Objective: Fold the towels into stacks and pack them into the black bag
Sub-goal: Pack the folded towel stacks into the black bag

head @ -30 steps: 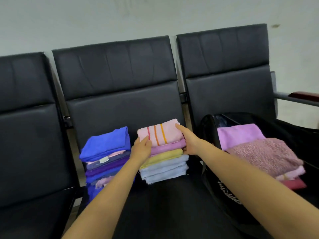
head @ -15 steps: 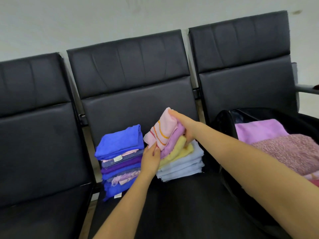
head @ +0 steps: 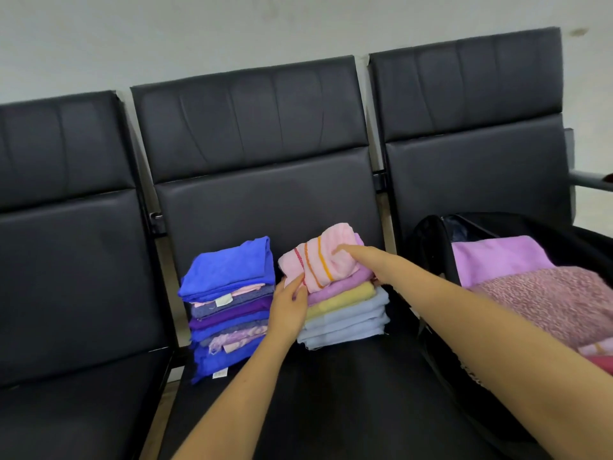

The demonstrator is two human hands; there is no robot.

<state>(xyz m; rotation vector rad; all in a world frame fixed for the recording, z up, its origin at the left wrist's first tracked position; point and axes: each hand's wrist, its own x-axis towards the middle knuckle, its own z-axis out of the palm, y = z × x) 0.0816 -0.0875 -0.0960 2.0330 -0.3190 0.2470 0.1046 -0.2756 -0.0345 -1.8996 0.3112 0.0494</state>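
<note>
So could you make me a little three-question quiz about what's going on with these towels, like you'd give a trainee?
1. True or false: the striped pink towel lies at the bottom of its stack.
2. Which hand touches the striped pink towel's left edge? A) left hand B) right hand C) neither
3. Fill in: the black bag sits on the ____ chair of the three.

Key
1. False: it is on top, above a purple towel and a yellow towel.
2. A. The right hand reaches over the top from the other side.
3. Right. The blue stack shares the middle chair with the striped one's stack.
</note>
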